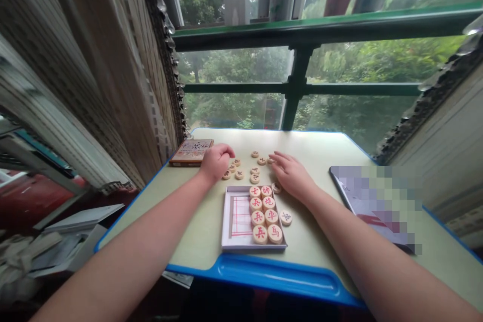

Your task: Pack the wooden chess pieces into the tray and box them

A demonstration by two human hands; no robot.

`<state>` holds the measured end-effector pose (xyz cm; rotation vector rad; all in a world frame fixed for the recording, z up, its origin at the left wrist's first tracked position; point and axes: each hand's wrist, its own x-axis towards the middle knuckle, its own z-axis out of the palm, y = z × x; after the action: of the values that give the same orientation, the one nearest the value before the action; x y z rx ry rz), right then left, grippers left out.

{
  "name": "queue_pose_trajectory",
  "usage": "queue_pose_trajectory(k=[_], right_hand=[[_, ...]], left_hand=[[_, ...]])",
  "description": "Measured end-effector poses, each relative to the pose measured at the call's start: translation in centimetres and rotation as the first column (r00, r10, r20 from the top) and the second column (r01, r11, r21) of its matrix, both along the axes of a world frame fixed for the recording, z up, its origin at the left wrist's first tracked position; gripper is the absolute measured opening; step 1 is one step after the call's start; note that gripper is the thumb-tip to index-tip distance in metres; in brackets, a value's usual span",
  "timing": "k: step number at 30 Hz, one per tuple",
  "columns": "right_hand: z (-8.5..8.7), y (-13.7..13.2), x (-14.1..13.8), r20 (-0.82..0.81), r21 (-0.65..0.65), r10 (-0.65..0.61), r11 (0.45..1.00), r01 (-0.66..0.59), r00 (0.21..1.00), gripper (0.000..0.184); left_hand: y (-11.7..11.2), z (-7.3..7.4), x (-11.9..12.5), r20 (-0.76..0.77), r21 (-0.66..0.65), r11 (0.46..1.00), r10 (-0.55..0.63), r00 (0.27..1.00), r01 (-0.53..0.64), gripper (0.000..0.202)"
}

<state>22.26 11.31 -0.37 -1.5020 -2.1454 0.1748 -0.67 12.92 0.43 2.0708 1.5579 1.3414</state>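
A shallow white box [229,221] stands near the table's front edge. In its right half, red-marked Chinese chess pieces [258,218] sit in two columns; its left half shows a red-lined sheet. Beyond the box lie several dark-marked chess pieces [255,170], loosely scattered. My left hand [216,162] is closed, fingers curled, beside the left part of this scatter; whatever it may hold is hidden. Stretched over the table on the right, my right hand [290,172] has its fingertips at a partly covered piece. One dark-marked piece [286,218] lies just right of the box.
A brown box lid [191,152] lies at the table's back left. On the right rests a dark-edged flat item [352,191], partly blurred out. The pale table [196,241] has a blue rim with a front groove [279,274]. Curtains hang at both sides, before a green-framed window.
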Motion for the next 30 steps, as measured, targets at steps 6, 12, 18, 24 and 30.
queue_pose_trajectory(k=[6,12,18,24,30], right_hand=[[0.4,-0.5,-0.2,0.036,-0.007,0.030,1.000,-0.030,0.999,0.038],[0.5,-0.4,-0.6,0.004,0.192,0.037,0.981,-0.037,0.999,0.033],[1.3,1.1,-2.5,0.147,0.177,0.113,0.974,-0.138,0.983,0.037],[1.6,1.2,-2.2,0.217,0.074,0.219,0.968,-0.240,0.951,0.039],[1.4,1.7,-1.7,0.179,0.079,0.201,0.973,-0.218,0.963,0.035]], left_hand=[[-0.6,-0.2,0.4,-0.200,0.003,0.990,-0.139,0.970,0.143,0.035],[-1.5,0.1,0.8,-0.164,0.100,0.955,-0.261,0.951,0.279,0.036],[-0.8,0.2,0.3,-0.225,0.044,0.984,-0.158,0.961,0.173,0.039],[0.0,-0.4,0.1,-0.342,-0.051,0.982,-0.191,0.920,0.184,0.040],[-0.5,0.0,0.8,-0.362,-0.084,0.963,-0.270,0.892,0.257,0.032]])
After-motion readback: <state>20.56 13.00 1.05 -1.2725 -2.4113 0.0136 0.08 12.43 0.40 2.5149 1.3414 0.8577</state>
